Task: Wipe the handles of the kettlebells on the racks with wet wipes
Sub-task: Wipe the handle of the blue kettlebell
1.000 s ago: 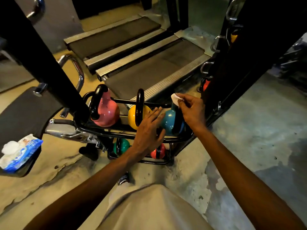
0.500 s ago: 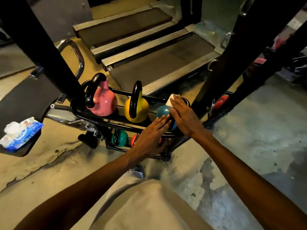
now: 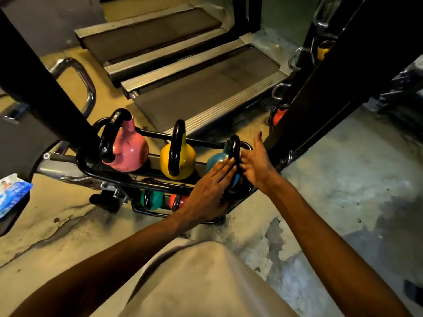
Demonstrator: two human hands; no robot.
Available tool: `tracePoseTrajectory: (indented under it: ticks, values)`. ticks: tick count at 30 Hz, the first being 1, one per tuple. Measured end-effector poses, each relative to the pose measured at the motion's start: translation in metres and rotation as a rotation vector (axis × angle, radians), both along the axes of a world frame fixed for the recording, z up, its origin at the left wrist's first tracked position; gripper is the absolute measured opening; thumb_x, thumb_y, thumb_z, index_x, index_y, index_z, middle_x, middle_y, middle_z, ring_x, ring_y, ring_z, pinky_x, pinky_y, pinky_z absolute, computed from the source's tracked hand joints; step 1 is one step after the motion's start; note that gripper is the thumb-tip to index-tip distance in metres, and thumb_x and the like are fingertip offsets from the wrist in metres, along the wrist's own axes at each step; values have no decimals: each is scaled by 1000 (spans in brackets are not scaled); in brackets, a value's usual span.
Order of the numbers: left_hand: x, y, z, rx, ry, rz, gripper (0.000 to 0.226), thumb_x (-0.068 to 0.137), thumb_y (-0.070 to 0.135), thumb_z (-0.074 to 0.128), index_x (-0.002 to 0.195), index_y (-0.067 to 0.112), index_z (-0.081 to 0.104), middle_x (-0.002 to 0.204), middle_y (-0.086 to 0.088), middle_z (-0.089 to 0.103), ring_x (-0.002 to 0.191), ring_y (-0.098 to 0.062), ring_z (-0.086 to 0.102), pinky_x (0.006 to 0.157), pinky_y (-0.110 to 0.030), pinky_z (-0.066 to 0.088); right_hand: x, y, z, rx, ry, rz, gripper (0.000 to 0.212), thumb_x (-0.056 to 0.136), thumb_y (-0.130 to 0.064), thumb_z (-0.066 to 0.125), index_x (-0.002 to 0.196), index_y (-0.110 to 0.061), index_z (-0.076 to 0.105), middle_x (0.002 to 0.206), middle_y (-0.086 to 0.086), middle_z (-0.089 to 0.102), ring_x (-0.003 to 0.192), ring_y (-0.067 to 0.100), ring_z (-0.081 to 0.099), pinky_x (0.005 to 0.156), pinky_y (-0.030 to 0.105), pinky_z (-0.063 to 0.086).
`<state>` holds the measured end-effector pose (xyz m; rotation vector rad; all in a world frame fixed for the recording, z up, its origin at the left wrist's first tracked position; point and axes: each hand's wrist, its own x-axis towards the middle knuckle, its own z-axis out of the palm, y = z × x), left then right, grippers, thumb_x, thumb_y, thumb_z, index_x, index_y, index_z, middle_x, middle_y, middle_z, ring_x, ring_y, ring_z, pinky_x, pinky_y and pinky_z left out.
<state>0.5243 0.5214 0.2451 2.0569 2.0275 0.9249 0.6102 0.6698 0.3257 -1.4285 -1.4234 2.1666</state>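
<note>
A black rack [image 3: 148, 183] holds a pink kettlebell [image 3: 129, 153], a yellow kettlebell [image 3: 184, 160] and a blue kettlebell [image 3: 215, 161] on its top tier. All three have black handles. My left hand [image 3: 209, 187] lies flat against the blue kettlebell's body, fingers straight. My right hand [image 3: 256, 164] presses its fingers onto the lower part of the blue kettlebell's handle [image 3: 234, 146], thumb raised. The wet wipe seen in that hand earlier is hidden under the fingers. A green kettlebell [image 3: 153, 199] and a red kettlebell [image 3: 179, 200] sit on the lower tier.
A blue pack of wet wipes [image 3: 11, 193] lies on a dark bench pad at the left edge. Two treadmill decks [image 3: 201, 92] lie beyond the rack. Black machine posts stand at the left [image 3: 34, 76] and right [image 3: 332, 88]. The floor is worn concrete.
My right hand has slid from the top of the blue kettlebell's handle down its side, and the white wipe is no longer visible. My left hand moved up onto the blue body.
</note>
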Motion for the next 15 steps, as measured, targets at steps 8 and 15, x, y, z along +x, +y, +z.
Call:
tracePoseTrajectory:
  ticks: [8, 15]
  values:
    - [-9, 18, 3, -100, 18, -42, 100, 85, 37, 77, 164, 8, 24, 173, -11, 16, 162, -26, 8, 132, -45, 16, -18, 6, 20, 32, 14, -114, 98, 101, -76, 15, 155, 3, 38, 150, 25, 51, 135, 33, 54, 112, 40, 39]
    - [-24, 24, 13, -13, -57, -99, 77, 98, 41, 57, 162, 7, 30, 172, -13, 21, 162, -23, 11, 132, -43, 11, -24, 20, 16, -37, -95, -108, 102, 97, -82, 18, 138, 4, 54, 113, 19, 68, 114, 30, 63, 104, 42, 45]
